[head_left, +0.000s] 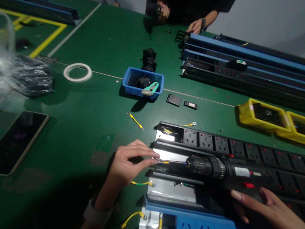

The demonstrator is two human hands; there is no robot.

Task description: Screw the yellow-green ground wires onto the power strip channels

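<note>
Your right hand (pixel 265 208) was wrapped around the handle of the black power drill (pixel 219 167), grip closed on it, at about 5 o'clock in the view. The drill lay level, its bit pointing toward 9 o'clock at the end of the black socket strip (pixel 227 144) on the green desk (pixel 89 136). Your left hand (pixel 129 165) had its fingertips pressed together, pinching something small at the bit's tip. A blue bin (pixel 143 80) sat at 12 o'clock of the strip, yellow trays (pixel 280 122) at 3 o'clock.
</note>
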